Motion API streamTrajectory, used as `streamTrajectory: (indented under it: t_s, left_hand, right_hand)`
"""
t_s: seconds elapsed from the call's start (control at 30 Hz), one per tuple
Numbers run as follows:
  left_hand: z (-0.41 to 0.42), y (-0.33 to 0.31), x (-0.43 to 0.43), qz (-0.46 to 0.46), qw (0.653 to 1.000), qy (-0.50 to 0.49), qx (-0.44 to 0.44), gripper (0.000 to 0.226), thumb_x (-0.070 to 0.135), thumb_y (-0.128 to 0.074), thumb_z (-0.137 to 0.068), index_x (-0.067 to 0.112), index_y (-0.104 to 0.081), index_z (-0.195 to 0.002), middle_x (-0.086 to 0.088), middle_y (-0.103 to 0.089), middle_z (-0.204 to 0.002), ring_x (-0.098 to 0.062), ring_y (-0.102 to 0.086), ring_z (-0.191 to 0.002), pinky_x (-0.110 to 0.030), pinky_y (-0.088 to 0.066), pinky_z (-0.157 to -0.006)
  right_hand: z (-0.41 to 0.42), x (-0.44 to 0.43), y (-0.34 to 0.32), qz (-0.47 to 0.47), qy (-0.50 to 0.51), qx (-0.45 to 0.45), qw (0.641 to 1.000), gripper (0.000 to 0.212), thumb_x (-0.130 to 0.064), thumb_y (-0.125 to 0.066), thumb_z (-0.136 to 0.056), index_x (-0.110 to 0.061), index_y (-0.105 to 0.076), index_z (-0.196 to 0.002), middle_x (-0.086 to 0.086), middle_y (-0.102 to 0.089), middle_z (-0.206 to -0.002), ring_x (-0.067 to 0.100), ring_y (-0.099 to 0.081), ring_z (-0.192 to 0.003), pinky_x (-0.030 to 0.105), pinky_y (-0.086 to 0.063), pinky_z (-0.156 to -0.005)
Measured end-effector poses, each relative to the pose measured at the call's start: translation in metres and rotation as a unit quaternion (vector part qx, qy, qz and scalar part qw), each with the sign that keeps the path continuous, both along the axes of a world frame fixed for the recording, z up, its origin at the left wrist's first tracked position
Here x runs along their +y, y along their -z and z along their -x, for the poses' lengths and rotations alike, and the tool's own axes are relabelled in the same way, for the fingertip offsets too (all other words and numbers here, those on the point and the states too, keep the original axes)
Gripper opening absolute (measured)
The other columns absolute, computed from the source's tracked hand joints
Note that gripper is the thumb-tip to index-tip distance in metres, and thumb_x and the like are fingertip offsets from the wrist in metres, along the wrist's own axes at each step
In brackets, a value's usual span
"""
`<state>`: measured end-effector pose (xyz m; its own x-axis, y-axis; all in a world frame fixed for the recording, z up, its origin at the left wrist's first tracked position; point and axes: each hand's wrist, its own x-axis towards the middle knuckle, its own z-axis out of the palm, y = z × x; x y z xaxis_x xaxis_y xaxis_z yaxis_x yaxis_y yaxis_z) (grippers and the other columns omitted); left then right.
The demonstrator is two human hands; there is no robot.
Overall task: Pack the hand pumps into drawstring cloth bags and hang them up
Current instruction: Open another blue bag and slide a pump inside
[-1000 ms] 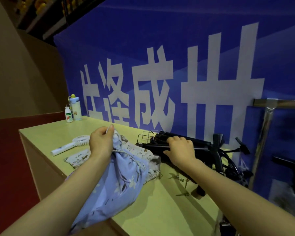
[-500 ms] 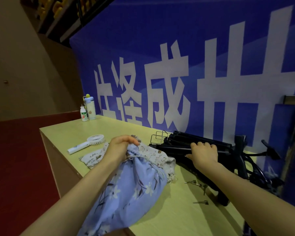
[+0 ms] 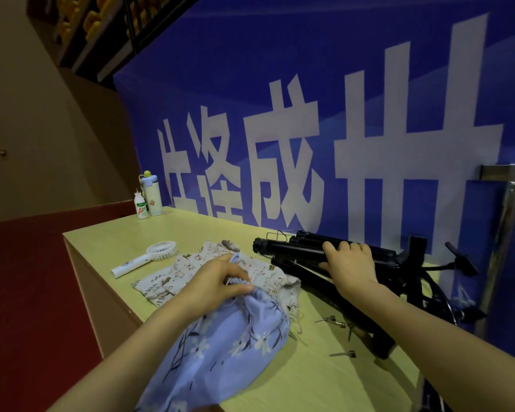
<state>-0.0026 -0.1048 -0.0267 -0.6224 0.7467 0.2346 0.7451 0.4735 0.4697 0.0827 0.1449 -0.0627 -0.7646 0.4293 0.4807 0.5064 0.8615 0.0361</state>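
Observation:
A light blue floral drawstring bag (image 3: pixel 229 349) lies over the table's near edge. My left hand (image 3: pixel 217 281) pinches its gathered mouth. Under and behind it lie pale printed cloth bags (image 3: pixel 191 263), flat on the table. Several black hand pumps (image 3: pixel 304 248) are stacked against the blue banner at the back. My right hand (image 3: pixel 350 264) is wrapped around the top pump's barrel. Black hoses and T-handles (image 3: pixel 414 251) trail off to the right.
A white hand-held fan (image 3: pixel 149 257) lies left of the bags. Two bottles (image 3: pixel 147 200) stand at the table's far left corner. Small metal needles (image 3: pixel 333 319) are scattered on the yellow table (image 3: pixel 324 382). A metal rack post (image 3: pixel 500 248) rises at the right.
My left hand has dropped lower with the blue bag's mouth, uncovering more of the printed bags. My right hand has closed round the top pump. The view has shifted leftwards.

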Motion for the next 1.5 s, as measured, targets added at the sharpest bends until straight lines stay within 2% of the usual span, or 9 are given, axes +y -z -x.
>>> streamTrajectory:
  t_s: [0.13,0.23,0.3,0.4,0.73,0.93,1.1,1.4,1.5]
  left_hand:
    - [-0.004,-0.003,0.004,-0.017,1.0,-0.004,-0.007,0.022,0.024,-0.056,-0.093,0.015,-0.066,-0.075,-0.002,-0.065,-0.09,-0.03,-0.047,-0.125,-0.037,-0.04,-0.1]
    - [-0.005,-0.002,0.006,-0.105,0.993,-0.041,-0.045,0.032,0.019,-0.05,-0.096,0.003,-0.065,-0.073,-0.003,-0.058,-0.074,-0.026,-0.059,-0.084,-0.032,-0.048,-0.08]
    - [-0.006,-0.006,0.004,-0.183,0.978,-0.081,-0.064,0.026,0.017,-0.05,-0.095,0.009,-0.071,-0.082,-0.006,-0.065,-0.082,-0.021,-0.059,-0.079,-0.03,-0.049,-0.072]
    - [-0.004,-0.019,-0.006,-0.265,0.952,-0.141,-0.066,0.023,0.007,-0.051,-0.093,0.007,-0.072,-0.102,-0.008,-0.066,-0.104,-0.022,-0.059,-0.097,-0.033,-0.05,-0.087]
    - [-0.02,-0.092,-0.068,-0.288,0.945,-0.152,-0.013,0.054,-0.013,-0.041,-0.083,0.005,-0.053,-0.132,-0.013,-0.052,-0.132,-0.027,-0.053,-0.117,-0.031,-0.044,-0.089]
    - [-0.03,-0.119,-0.09,-0.226,0.958,-0.144,0.098,0.046,-0.009,-0.043,-0.085,0.006,-0.06,-0.124,-0.01,-0.047,-0.098,-0.032,-0.051,-0.101,-0.033,-0.041,-0.079]
    - [-0.035,-0.127,-0.098,-0.134,0.973,-0.129,0.134,0.047,-0.007,-0.043,-0.087,0.003,-0.054,-0.131,-0.011,-0.05,-0.114,-0.03,-0.047,-0.119,-0.033,-0.036,-0.097]
    - [-0.048,-0.113,-0.082,-0.026,0.987,-0.111,0.113,0.051,0.022,-0.055,-0.082,0.016,-0.055,-0.132,-0.007,-0.049,-0.122,-0.027,-0.043,-0.127,-0.027,-0.035,-0.092]
    - [-0.055,-0.107,-0.079,0.003,0.991,-0.094,0.095,0.066,0.036,-0.052,-0.068,0.023,-0.054,-0.133,-0.008,-0.047,-0.122,-0.027,-0.049,-0.118,-0.037,-0.043,-0.095]
  right_hand:
    - [-0.003,0.0,-0.013,-0.017,0.004,0.056,0.998,0.041,-0.045,-0.043,-0.095,-0.019,-0.043,-0.126,0.009,-0.061,-0.116,0.029,-0.056,-0.108,0.038,-0.037,-0.096]
    - [-0.006,-0.006,-0.022,-0.038,-0.009,0.102,0.994,0.039,-0.044,-0.047,-0.094,-0.017,-0.046,-0.123,0.009,-0.063,-0.112,0.029,-0.057,-0.104,0.038,-0.039,-0.093]
    - [-0.008,-0.011,-0.028,-0.057,-0.021,0.131,0.989,0.039,-0.043,-0.051,-0.092,-0.017,-0.05,-0.12,0.01,-0.065,-0.108,0.03,-0.058,-0.099,0.04,-0.04,-0.091]
    - [-0.011,-0.019,-0.038,-0.073,-0.04,0.177,0.981,0.04,-0.039,-0.059,-0.087,-0.014,-0.054,-0.118,0.011,-0.067,-0.101,0.032,-0.06,-0.093,0.042,-0.042,-0.087]
    - [-0.038,-0.056,-0.086,-0.139,-0.145,0.303,0.932,0.038,-0.028,-0.071,-0.079,-0.007,-0.059,-0.109,0.016,-0.067,-0.096,0.036,-0.062,-0.084,0.044,-0.044,-0.079]
    - [-0.05,-0.083,-0.101,-0.198,-0.204,0.283,0.916,0.039,-0.027,-0.073,-0.077,-0.009,-0.061,-0.11,0.015,-0.068,-0.098,0.035,-0.063,-0.087,0.045,-0.044,-0.084]
    - [-0.054,-0.089,-0.104,-0.261,-0.21,0.251,0.908,0.042,-0.028,-0.075,-0.074,-0.012,-0.061,-0.111,0.012,-0.069,-0.097,0.031,-0.065,-0.088,0.042,-0.046,-0.087]
    - [-0.054,-0.114,-0.112,-0.352,-0.257,0.197,0.878,0.03,-0.031,-0.066,-0.08,-0.017,-0.06,-0.106,0.009,-0.069,-0.092,0.029,-0.065,-0.088,0.042,-0.039,-0.095]
    - [-0.049,-0.124,-0.114,-0.368,-0.278,0.204,0.863,0.028,-0.025,-0.067,-0.081,-0.018,-0.061,-0.107,0.008,-0.069,-0.091,0.028,-0.064,-0.089,0.041,-0.029,-0.1]
